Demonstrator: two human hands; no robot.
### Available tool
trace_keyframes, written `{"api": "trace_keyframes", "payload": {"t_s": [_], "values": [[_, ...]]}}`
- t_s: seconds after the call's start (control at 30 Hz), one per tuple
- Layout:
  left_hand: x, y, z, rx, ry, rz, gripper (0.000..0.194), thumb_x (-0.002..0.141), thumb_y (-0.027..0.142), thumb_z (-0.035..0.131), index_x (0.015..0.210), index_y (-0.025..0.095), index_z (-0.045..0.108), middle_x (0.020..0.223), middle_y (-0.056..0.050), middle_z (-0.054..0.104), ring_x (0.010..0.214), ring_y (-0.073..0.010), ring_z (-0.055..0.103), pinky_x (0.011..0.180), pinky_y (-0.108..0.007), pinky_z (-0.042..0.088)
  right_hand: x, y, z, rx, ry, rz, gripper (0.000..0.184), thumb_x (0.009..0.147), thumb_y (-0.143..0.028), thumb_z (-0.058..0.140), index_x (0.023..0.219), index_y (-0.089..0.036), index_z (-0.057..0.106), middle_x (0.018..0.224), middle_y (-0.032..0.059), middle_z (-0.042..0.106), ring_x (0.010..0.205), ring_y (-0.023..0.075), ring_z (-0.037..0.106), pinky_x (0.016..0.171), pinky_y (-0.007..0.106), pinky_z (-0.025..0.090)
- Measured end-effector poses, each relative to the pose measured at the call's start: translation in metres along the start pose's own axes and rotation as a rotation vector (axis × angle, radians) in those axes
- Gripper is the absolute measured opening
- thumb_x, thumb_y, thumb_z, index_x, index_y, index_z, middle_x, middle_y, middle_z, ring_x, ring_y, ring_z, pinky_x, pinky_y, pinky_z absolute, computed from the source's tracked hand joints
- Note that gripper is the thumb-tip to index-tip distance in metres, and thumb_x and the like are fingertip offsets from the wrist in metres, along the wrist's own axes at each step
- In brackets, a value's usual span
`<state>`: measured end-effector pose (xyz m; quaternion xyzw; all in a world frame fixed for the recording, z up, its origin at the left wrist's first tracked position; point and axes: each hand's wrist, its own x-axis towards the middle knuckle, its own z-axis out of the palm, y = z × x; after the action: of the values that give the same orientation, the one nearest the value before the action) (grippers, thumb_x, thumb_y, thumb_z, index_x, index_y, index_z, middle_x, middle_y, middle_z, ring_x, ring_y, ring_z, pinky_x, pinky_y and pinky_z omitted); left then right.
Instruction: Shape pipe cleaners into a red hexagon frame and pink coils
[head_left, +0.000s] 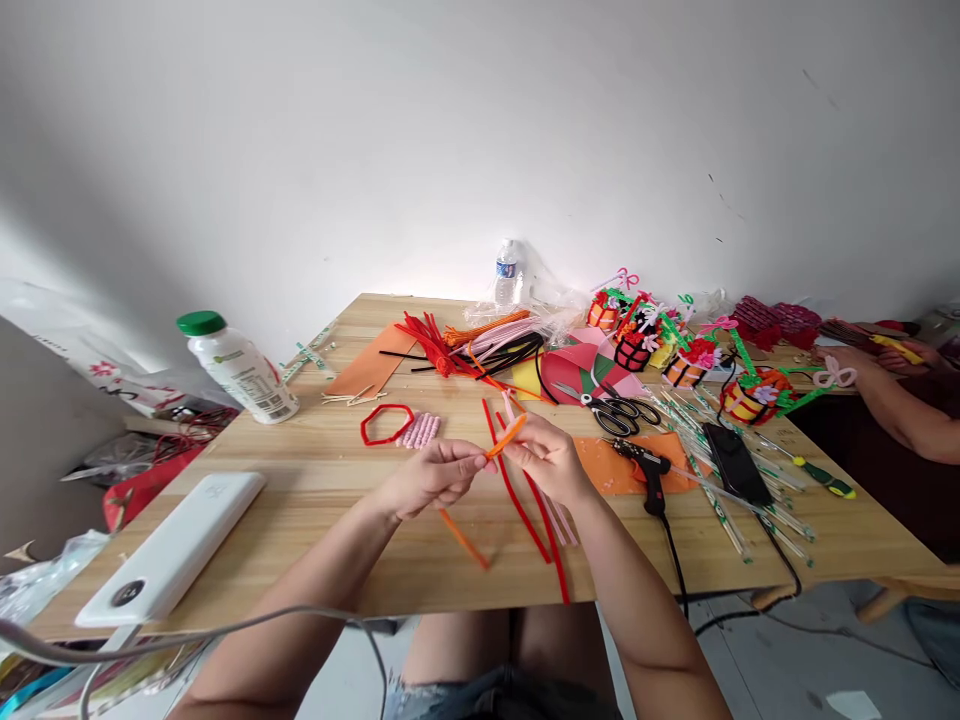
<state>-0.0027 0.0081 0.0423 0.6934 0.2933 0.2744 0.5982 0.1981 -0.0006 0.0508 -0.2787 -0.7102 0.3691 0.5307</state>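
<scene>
Pinching an orange pipe cleaner (504, 437) between left hand (431, 478) and right hand (546, 458), both grips closed on it, held above the table (315, 480). Trailing below the grips: the orange tail and red pipe cleaners (525, 505). Likely handling light, soft, bending easily, fuzzy rather than slippery; best gripping close to the bend. Lying right of the grips: glue gun (646, 470), scissors (619, 410).
</scene>
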Motion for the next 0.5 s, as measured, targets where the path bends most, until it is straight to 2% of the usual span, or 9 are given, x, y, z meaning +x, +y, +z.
{"api": "trace_keyframes", "payload": {"t_s": [0.1, 0.17, 0.23, 0.3, 0.37, 0.43, 0.5], "values": [[0.003, -0.003, 0.003, 0.583, 0.300, 0.389, 0.031, 0.092, 0.034, 0.042, 0.090, 0.012, 0.064, 0.056, 0.000, 0.050, 0.047, -0.0074, 0.042, 0.045, -0.019, 0.032, 0.000, 0.003, 0.003, 0.283, 0.081, 0.330, 0.040, 0.074, -0.043, 0.070, 0.106, -0.022, 0.057, 0.084, 0.0019, 0.059, 0.067, 0.0140, 0.060, 0.055, 0.027, 0.051], [0.005, -0.007, 0.004, 0.929, 0.410, 0.595, 0.025, 0.091, 0.024, 0.042, 0.096, 0.013, 0.064, 0.062, -0.002, 0.058, 0.051, -0.0086, 0.049, 0.048, -0.019, 0.034, -0.001, 0.004, 0.005, 0.377, 0.013, 0.484, 0.044, 0.069, -0.045, 0.073, 0.100, -0.019, 0.056, 0.080, 0.0019, 0.060, 0.061, 0.0143, 0.060, 0.048, 0.026, 0.049], [0.007, -0.010, 0.005, 1.132, 0.456, 0.703, 0.024, 0.090, 0.018, 0.042, 0.099, 0.013, 0.064, 0.060, -0.002, 0.058, 0.050, -0.0094, 0.050, 0.046, -0.020, 0.032, -0.001, 0.004, 0.005, 0.329, -0.050, 0.519, 0.038, 0.069, -0.044, 0.074, 0.091, -0.016, 0.059, 0.070, 0.0012, 0.061, 0.057, 0.0143, 0.060, 0.050, 0.028, 0.051], [0.008, -0.012, 0.006, 1.169, 0.470, 0.716, 0.023, 0.090, 0.018, 0.042, 0.098, 0.013, 0.064, 0.058, -0.002, 0.058, 0.049, -0.0101, 0.050, 0.045, -0.020, 0.032, -0.001, 0.004, 0.002, 0.153, -0.051, 0.419, 0.029, 0.073, -0.041, 0.071, 0.084, -0.016, 0.062, 0.066, 0.0015, 0.062, 0.057, 0.0139, 0.060, 0.056, 0.029, 0.052], [0.008, -0.010, 0.007, 1.037, 0.419, 0.636, 0.024, 0.091, 0.021, 0.041, 0.097, 0.013, 0.064, 0.062, -0.003, 0.060, 0.051, -0.0103, 0.052, 0.048, -0.020, 0.035, -0.001, 0.004, -0.002, -0.092, -0.037, 0.186, 0.019, 0.080, -0.036, 0.065, 0.081, -0.017, 0.066, 0.073, 0.0044, 0.066, 0.065, 0.0155, 0.062, 0.064, 0.031, 0.053], [0.006, -0.006, 0.007, 0.790, 0.297, 0.471, 0.028, 0.092, 0.028, 0.040, 0.093, 0.013, 0.064, 0.062, -0.002, 0.059, 0.052, -0.0097, 0.051, 0.050, -0.020, 0.038, -0.001, 0.003, -0.006, -0.339, -0.059, -0.111, 0.013, 0.086, -0.027, 0.058, 0.081, -0.020, 0.067, 0.082, 0.0063, 0.069, 0.077, 0.0178, 0.063, 0.071, 0.034, 0.053], [0.004, -0.002, 0.006, 0.510, 0.166, 0.266, 0.034, 0.093, 0.035, 0.039, 0.087, 0.012, 0.063, 0.053, 0.001, 0.051, 0.046, -0.0080, 0.044, 0.045, -0.019, 0.035, -0.002, 0.002, -0.008, -0.558, -0.075, -0.381, 0.014, 0.088, -0.018, 0.054, 0.086, -0.022, 0.068, 0.086, 0.0061, 0.069, 0.085, 0.0192, 0.062, 0.077, 0.037, 0.051]]}}
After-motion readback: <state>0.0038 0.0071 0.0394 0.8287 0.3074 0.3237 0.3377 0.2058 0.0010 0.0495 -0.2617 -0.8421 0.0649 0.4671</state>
